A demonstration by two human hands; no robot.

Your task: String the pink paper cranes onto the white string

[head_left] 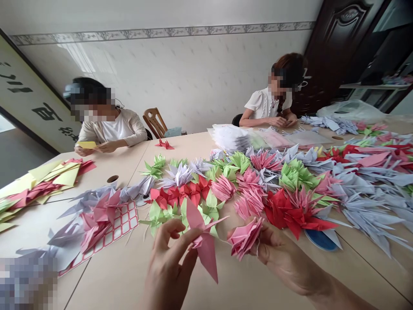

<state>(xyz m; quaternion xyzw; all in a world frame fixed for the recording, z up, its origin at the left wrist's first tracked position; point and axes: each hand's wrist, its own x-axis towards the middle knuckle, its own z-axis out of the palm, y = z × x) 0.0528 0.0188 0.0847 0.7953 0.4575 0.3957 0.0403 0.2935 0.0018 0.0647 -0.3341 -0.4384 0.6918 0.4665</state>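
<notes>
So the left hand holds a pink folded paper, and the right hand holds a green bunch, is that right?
Not quite: the bunch in the right hand is pink, not green, as the head view shows. The left hand does hold a pink folded paper.

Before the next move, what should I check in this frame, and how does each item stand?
1. Left hand has hold of a pink crane: ok.
2. Right hand grips the pink bundle: ok.
3. Crane and bundle joined by thread: cannot tell.
4. Co-workers' hands away from both pieces: ok, they are across the table.
5. Table just beyond the hands free of paper: not ok, green cranes lie there.
</notes>
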